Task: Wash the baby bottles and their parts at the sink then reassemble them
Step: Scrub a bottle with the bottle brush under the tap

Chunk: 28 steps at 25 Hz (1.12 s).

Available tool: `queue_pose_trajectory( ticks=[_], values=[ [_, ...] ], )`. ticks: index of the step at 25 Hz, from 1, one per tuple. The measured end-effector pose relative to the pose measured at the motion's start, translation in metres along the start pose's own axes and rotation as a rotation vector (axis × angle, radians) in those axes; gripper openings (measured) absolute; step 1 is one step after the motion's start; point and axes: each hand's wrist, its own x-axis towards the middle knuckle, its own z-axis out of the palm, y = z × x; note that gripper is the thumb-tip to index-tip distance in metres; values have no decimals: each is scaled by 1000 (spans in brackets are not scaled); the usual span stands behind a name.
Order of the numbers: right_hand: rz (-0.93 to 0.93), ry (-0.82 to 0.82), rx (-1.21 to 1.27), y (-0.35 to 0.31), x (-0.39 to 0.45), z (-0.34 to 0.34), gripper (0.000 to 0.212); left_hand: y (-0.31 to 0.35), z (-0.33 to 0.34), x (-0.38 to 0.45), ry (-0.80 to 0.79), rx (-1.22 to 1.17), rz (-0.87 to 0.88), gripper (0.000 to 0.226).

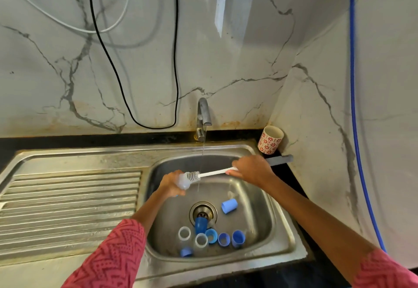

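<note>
A: Left hand (170,183)?
B: Curled round a clear bottle (183,180), held tilted over the sink (260,152), mouth toward the right.

A: Right hand (250,170)?
B: Closed on the white handle of a brush (212,174). Bristle head at the bottle mouth, partly inside.

A: Water?
B: Running. Thin stream from the tap (203,115), falling just past the bristles into the basin.

A: Loose parts?
B: All in the basin. Light blue cap (229,205) on its side, right of the drain (203,212). Dark blue cap (200,224) lying across the drain's near edge. Near the front wall, two clear rings (184,233), side by side. Right of those, three blue collars (224,239) in a row, touching or nearly so. One small blue piece (186,252) nearest the front wall, kind not discernible.

A: Surroundings?
B: Ribbed drainboard (67,208) left of the basin. Patterned cup (270,139) in the back right corner of the counter. Black cable (113,66) and blue hose (352,84) hanging against the marble wall.
</note>
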Motion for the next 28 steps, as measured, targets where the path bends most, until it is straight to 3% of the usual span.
queue_pose_trajectory(
  ticks=[2,5,9,11,13,14,16,18,19,21,23,24,26,28],
  values=[
    [-112,91,-115,0,0,12,37,3,0,0,-18,104,88,62],
    [-49,24,143,-4,5,15,39,13,-5,2,46,215,172,59],
    [206,-90,463,-22,5,11,44,24,-12,-3,298,65,203,49],
    [341,-196,713,-29,7,20,50,21,-13,-4,432,-112,118,53],
    [386,-179,796,-34,9,27,49,12,-17,0,348,-360,-11,62],
    [376,-173,725,-34,10,30,49,7,-20,1,214,-521,-45,62],
    [353,-145,514,-37,7,35,49,4,-27,-6,-43,-1072,-145,50],
    [313,-78,479,-38,5,36,48,11,-34,-12,-2,-1583,-382,48],
    [292,-81,496,-37,5,34,46,13,-35,-9,85,-1669,-490,50],
    [217,-104,442,-33,4,30,44,19,-37,-4,206,-1564,-582,56],
    [110,26,146,-27,9,26,40,26,-42,5,251,-1440,-516,56],
    [145,71,54,-24,10,22,39,29,-45,9,237,-1463,-472,55],
    [225,76,30,-26,16,15,41,34,-50,14,189,-1593,-379,52],
    [289,-10,253,-35,18,18,39,37,-55,17,172,-1758,-288,44]
  ],
)
